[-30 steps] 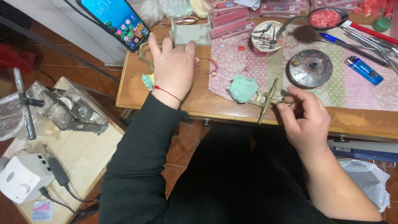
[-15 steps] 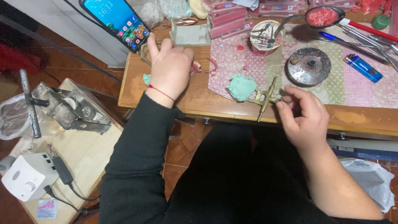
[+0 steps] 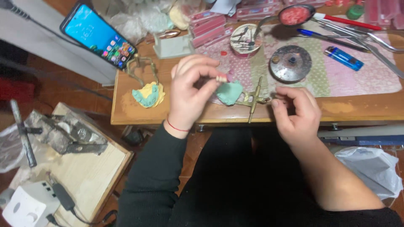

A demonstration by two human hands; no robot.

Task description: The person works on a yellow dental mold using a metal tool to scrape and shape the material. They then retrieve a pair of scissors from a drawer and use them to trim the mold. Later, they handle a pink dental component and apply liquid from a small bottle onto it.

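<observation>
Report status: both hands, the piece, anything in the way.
Left hand pinches small pink tooth piece above table edge. Right hand curled beside brass articulator. Green cast just below piece.

We see a worn wooden bench (image 3: pixel 126 113) w/ a scuffed front edge, its right half under a pink-and-green patterned cloth (image 3: pixel 362 77), lit evenly from above w/ soft shadows. Below and left of it the floor (image 3: pixel 54 90) is reddish-brown tile, and a lower pale wooden side table (image 3: pixel 90 176) sits off the bench's front-left corner, its near corner pointing toward the bench. Along the upper-left a pale grey board or wall panel (image 3: pixel 46 50) slants behind the bench's back-left corner; we can't tell what it belongs to.
</observation>
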